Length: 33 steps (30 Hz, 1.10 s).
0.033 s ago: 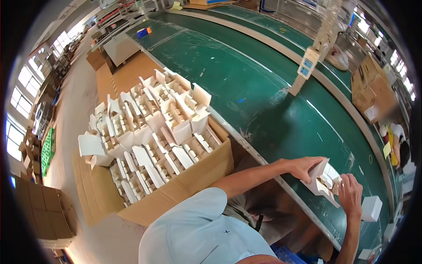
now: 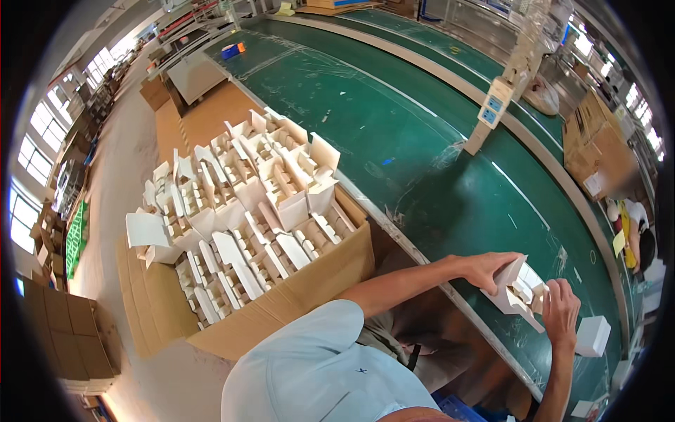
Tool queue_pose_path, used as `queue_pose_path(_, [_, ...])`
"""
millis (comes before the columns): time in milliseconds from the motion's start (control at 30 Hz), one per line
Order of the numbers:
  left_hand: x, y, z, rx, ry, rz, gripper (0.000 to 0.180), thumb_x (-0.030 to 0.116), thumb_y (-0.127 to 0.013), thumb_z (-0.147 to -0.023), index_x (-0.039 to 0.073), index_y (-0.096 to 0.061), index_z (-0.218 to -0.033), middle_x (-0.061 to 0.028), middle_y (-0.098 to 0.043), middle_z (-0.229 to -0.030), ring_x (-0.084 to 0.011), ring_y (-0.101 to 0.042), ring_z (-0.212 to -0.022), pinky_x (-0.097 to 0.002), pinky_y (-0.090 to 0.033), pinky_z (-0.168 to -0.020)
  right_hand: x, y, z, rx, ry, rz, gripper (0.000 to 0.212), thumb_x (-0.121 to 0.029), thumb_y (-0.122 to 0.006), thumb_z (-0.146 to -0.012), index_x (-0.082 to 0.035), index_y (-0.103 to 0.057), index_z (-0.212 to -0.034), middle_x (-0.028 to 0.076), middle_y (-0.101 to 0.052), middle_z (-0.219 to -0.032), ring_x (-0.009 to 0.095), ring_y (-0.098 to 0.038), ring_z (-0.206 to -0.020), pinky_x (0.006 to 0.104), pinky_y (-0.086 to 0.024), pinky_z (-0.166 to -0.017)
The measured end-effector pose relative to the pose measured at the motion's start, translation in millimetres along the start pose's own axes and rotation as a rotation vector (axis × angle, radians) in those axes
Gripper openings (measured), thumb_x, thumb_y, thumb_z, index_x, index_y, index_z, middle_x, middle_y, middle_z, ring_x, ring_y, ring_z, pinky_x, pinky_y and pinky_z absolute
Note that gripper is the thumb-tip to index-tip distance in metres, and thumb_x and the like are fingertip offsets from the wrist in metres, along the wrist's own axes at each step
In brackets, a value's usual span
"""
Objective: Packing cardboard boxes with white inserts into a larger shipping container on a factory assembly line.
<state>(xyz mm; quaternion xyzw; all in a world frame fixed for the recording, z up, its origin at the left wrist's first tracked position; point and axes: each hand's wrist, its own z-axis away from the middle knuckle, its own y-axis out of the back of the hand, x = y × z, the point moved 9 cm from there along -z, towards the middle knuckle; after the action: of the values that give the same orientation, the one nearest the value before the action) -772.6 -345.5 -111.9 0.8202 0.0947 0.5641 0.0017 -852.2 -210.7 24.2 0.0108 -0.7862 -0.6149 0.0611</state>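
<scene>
Over the green conveyor belt point(image 2: 422, 204), an open white carton box point(image 2: 503, 299) is held between my two hands. My left hand point(image 2: 489, 271) grips its left end, thumb on the near side. At its right end, the bent fingers of my right hand point(image 2: 561, 313) close on the edge; their tips are partly hidden. White pieces show inside the box, too unclear to name. A smaller closed white box point(image 2: 593, 336) sits on the belt just right of my right wrist.
Left of me stands a large cardboard box point(image 2: 299, 299) packed with several open white boxes point(image 2: 228, 253) with raised flaps. A post with a control panel point(image 2: 496, 104) rises beyond the belt. A brown carton point(image 2: 598, 144) stands at the far right, and a blue and orange object point(image 2: 232, 50) lies at the far end.
The smaller closed white box sits very slightly closer to my right wrist. Both my hands keep their hold on the open box.
</scene>
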Motion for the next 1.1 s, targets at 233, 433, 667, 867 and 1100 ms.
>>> queue_pose_path(233, [-3.5, 7.8, -11.5, -0.054, -0.046, 0.39, 0.098, 0.005, -0.095, -0.072, 0.007, -0.042, -0.153, -0.0065, -0.059, -0.142, -0.019, -0.055, -0.135, -0.0416, -0.046, -0.117, 35.9, -34.7, -14.1, 0.075, -0.366, -0.03, 0.005, -0.017, -0.063, -0.095, -0.012, -0.06, -0.094, 0.015, -0.068, -0.081, 0.043, -0.069, -0.076, 0.0532, -0.054, -0.066])
queue_pose_path(433, [-15.0, 18.2, -13.8, 0.058, 0.098, -0.015, 0.104, 0.01, -0.087, -0.073, 0.01, -0.038, -0.165, -0.0123, -0.06, -0.147, -0.0241, -0.059, -0.133, -0.0403, -0.046, -0.116, 49.9, -27.1, 8.6, 0.067, -0.37, -0.425, 0.011, -0.015, -0.073, -0.089, -0.008, -0.073, -0.096, 0.012, -0.068, -0.087, 0.033, -0.069, -0.077, 0.0434, -0.055, -0.071])
queue_pose_path(667, [-19.4, 2.5, -12.1, 0.034, 0.078, -0.044, 0.105, 0.01, -0.087, -0.074, 0.008, -0.037, -0.166, -0.014, -0.059, -0.149, -0.0258, -0.056, -0.138, -0.0421, -0.042, -0.122, 40.1, -32.3, 23.8, 0.002, -0.412, -0.45, 0.013, -0.018, -0.074, -0.085, -0.012, -0.077, -0.096, 0.009, -0.066, -0.088, 0.027, -0.069, -0.083, 0.0432, -0.054, -0.075])
queue_pose_path(867, [-15.3, 5.2, -11.8, 0.041, 0.086, -0.029, 0.106, 0.009, -0.087, -0.073, 0.008, -0.036, -0.166, -0.0155, -0.059, -0.149, -0.0265, -0.056, -0.139, -0.0422, -0.042, -0.122, 42.3, -37.5, 25.2, -0.095, -0.49, -0.242, 0.013, -0.015, -0.068, -0.082, -0.011, -0.079, -0.086, 0.013, -0.068, -0.091, 0.035, -0.07, -0.087, 0.0465, -0.056, -0.077])
queue_pose_path(1100, [-21.0, 2.9, -11.0, 0.054, 0.088, 0.093, 0.112, 0.014, -0.097, -0.073, 0.003, -0.034, -0.165, -0.0121, -0.056, -0.151, -0.0233, -0.054, -0.141, -0.0393, -0.039, -0.123, 47.2, -48.1, 11.0, -0.25, -0.546, -0.241, 0.025, -0.031, -0.072, -0.077, -0.016, -0.084, -0.094, 0.015, -0.076, -0.079, 0.042, -0.073, -0.077, 0.0513, -0.058, -0.068])
